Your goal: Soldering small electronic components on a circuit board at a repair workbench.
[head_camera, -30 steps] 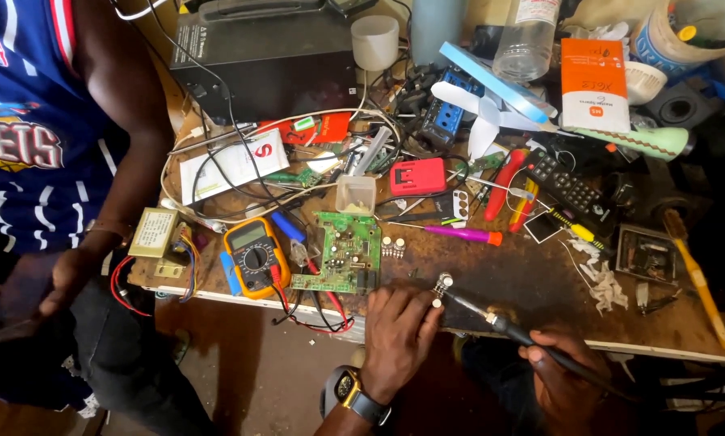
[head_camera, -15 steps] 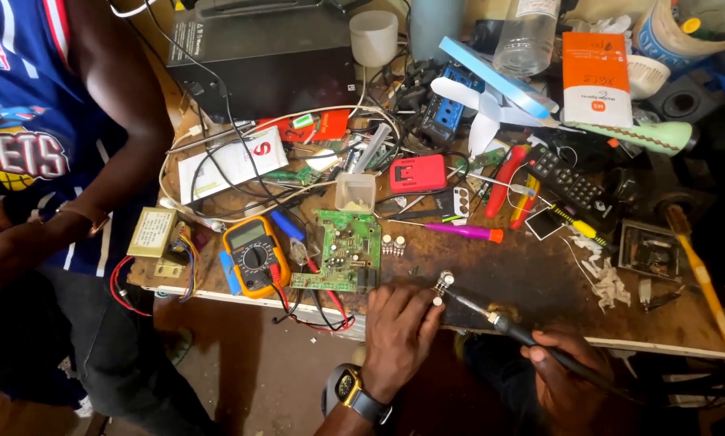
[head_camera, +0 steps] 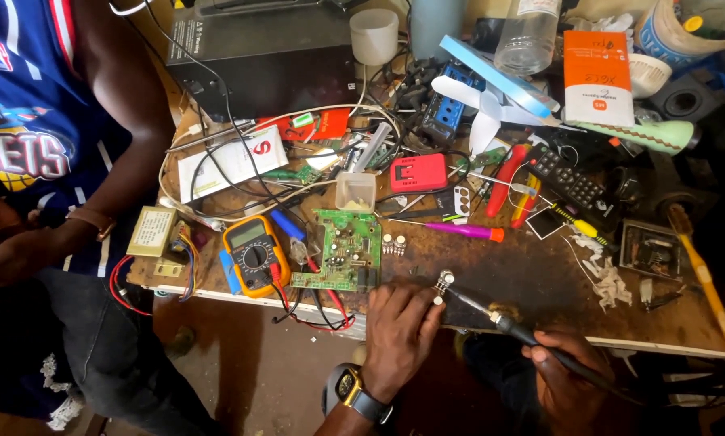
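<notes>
A small metal part (head_camera: 441,284) sits low centre on the bench (head_camera: 540,282), pinched by the left hand (head_camera: 399,335) fingertips. The right hand (head_camera: 568,375), fist closed, grips a soldering iron (head_camera: 491,313), tip touching the part. A green circuit board (head_camera: 338,260) lies just left, a yellow multimeter (head_camera: 253,254) beyond.

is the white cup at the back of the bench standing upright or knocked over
Upright. The white cup stands on its base beside the black box, and its round open rim faces up toward the camera. Whether anything is inside cannot be told.
</notes>
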